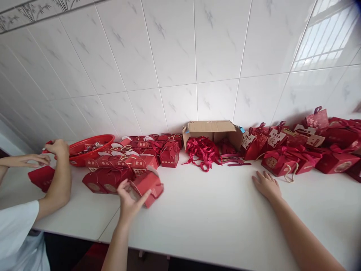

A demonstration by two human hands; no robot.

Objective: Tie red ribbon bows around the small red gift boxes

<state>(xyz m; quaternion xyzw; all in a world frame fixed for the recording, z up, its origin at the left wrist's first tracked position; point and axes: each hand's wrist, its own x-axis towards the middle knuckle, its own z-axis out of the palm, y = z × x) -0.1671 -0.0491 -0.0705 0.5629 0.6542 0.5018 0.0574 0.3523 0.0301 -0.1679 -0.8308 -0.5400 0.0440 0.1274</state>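
My left hand (130, 199) is closed around a red gift box (148, 186), its thumb along the near side and its fingers at the left end. The box is tilted and slightly blurred, just in front of several other red gift boxes (113, 180) standing in rows. Flat on the white table lies my right hand (267, 184), fingers spread and holding nothing. Right behind it sit red boxes tied with ribbon bows (278, 162), one with a cream rope handle (291, 173).
An open cardboard box (211, 127) by the tiled wall holds a heap of red ribbons (203, 149). At left, a co-worker's hands (58, 147) are over a red box (42, 178), beside a red basin (108, 145) of small wrapped pieces. The white table's (203, 218) front edge runs below.
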